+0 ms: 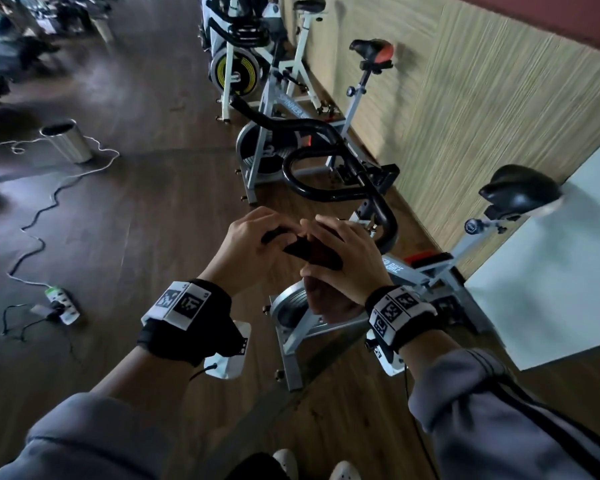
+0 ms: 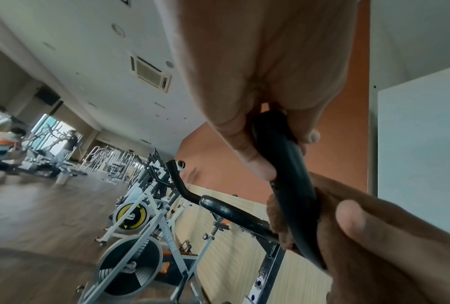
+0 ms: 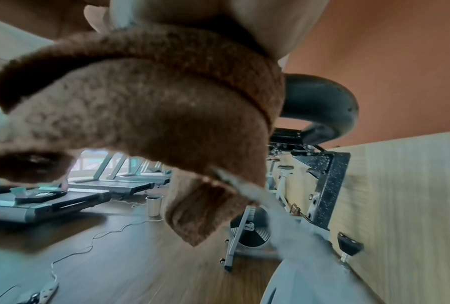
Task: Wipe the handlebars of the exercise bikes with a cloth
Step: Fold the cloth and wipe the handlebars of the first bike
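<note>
Readable writing: "BIKE" on the frame of the nearest exercise bike (image 1: 392, 271), rest of the word cut off by the right hand; "SPINNER" on the frame of the second bike (image 1: 291, 102), last letters blurred. Square black-and-white marker tags on both wrist bands, no text legible.

Left hand (image 1: 246, 247): fingers curled round the free end of the black handlebar (image 1: 381, 209) of the nearest bike, thumb and fingers closed on the tube in the left wrist view. Right hand (image 1: 343, 261): fingers wrapped over a brown cloth (image 3: 146, 107) that is folded round the same handlebar just beside the left hand; both hands nearly touching. In the head view the cloth is mostly hidden under the right hand, only a dark bit shows. In the right wrist view the cloth fills most of the frame, a loose corner hangs down, a white label strip at its edge is blurred and unreadable.

Count: three bikes clear in the head view along the wooden wall (image 1: 465, 116), more behind them too blurred to count. Three saddles visible. One metal bin (image 1: 68, 140) on the floor, one white cable (image 1: 42, 209) running to one power strip (image 1: 63, 303). Treadmills (image 3: 63, 197) across the room, count unclear. Two white shoe tips at bottom edge, cut off.
</note>
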